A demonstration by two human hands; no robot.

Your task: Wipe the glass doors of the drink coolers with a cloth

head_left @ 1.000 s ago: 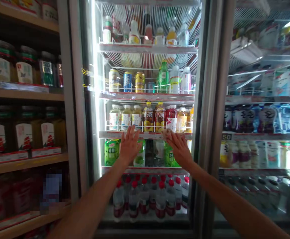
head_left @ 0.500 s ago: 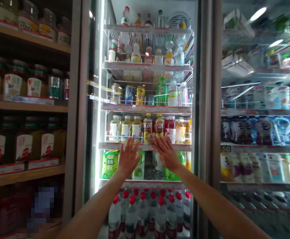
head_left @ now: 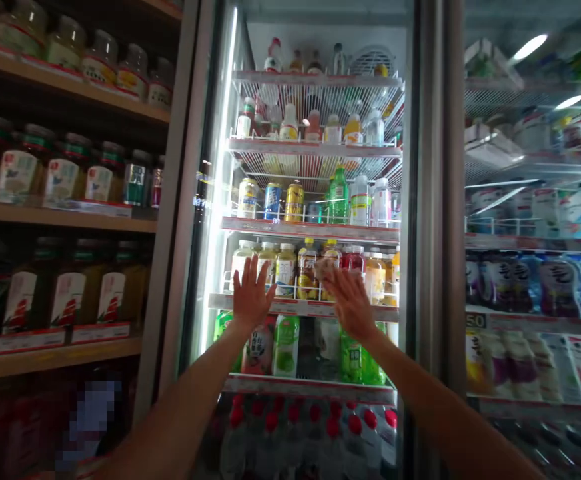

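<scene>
My left hand [head_left: 253, 293] is raised in front of the lit drinks cooler, its palm toward the cooler and its fingers spread, holding nothing. It overlaps the pale-labelled bottles on the left of the middle shelf. My right hand [head_left: 351, 303] is held flat, fingers stretched up and to the left, blurred by motion. Under its fingertips is a small, tan, crumpled piece that looks like a cloth [head_left: 324, 268]. Behind this hand stand dark tea bottles [head_left: 307, 265] and a red-drink bottle [head_left: 354, 259]. Reflections show glass before the cooler, but whether either hand touches it I cannot tell.
Wooden shelves [head_left: 60, 215] with jars and bottles stand to my left. The cooler's metal frame [head_left: 431, 200] separates it from another glass-fronted cooler on the right, stocked with drinks. Red-capped bottles [head_left: 315, 417] fill the cooler's bottom, and green bottles [head_left: 286, 347] stand above them.
The view has shifted, so the cooler sits lower and farther right. My left hand has risen against the shelves, and my right hand has moved right with the tan piece.
</scene>
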